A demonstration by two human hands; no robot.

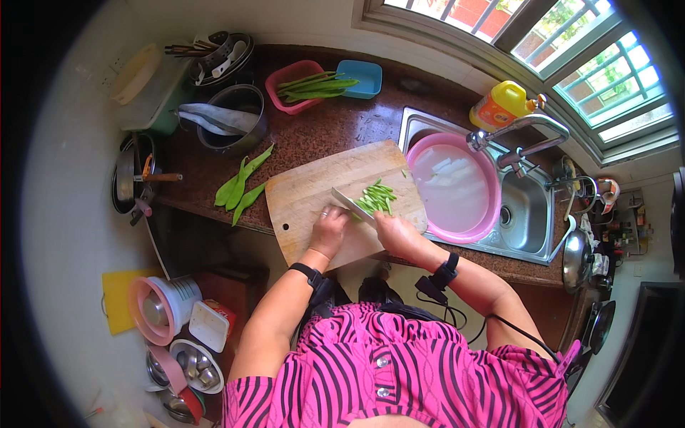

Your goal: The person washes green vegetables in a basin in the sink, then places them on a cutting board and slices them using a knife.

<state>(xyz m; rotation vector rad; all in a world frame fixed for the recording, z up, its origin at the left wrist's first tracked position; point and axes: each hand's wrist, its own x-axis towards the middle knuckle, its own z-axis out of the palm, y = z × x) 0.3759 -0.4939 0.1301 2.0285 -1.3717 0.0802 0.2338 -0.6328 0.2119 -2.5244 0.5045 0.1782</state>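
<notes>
My right hand [397, 234] is closed around the handle of a kitchen knife [353, 206], its blade angled over a wooden cutting board [305, 187]. Just left of the blade, my left hand [328, 230] rests on the board with fingers curled; a bit of green shows between it and the blade, but what it holds is mostly hidden. Sliced green beans [379, 197] lie in a pile right of the blade. Whole flat green beans [235, 187] lie on the counter left of the board.
A pink basin of water [495, 214] sits in the steel sink [543, 230] at right, below the faucet [540, 120]. Behind the board are a pink basket [291, 107] with long green pods, a blue basket [364, 80] and a dark pot [259, 128]. A yellow bottle [500, 104] stands by the window.
</notes>
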